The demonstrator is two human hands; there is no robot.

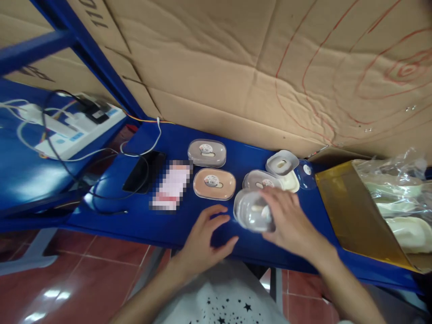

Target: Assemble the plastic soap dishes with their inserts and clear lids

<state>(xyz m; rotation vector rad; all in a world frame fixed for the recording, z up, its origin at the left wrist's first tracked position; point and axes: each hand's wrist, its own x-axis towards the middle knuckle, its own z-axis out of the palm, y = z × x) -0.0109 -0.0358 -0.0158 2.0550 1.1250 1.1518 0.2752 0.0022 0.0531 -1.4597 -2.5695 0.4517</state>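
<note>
My right hand (286, 222) grips a clear-lidded plastic box (251, 211) by its right end, raised over the front of the blue table. To its left, my left hand (211, 234) is open, fingers apart and curved toward the box without touching it. Just behind the held box lies a grey lidded box (259, 179), partly covered by it. A peach lidded box (214, 184) and another grey lidded box (207, 153) lie left of these. Farther right, a small grey piece (281, 163) overlaps a cream dish (290, 181), beside a clear lid (306, 174).
A cardboard carton (357, 220) with green and cream dishes in plastic bags stands at the right. On the left are a black phone (144, 172), a blurred-out pink screen (172, 185) and a power strip (81, 130) with cables. Cardboard sheeting (216, 67) walls the back.
</note>
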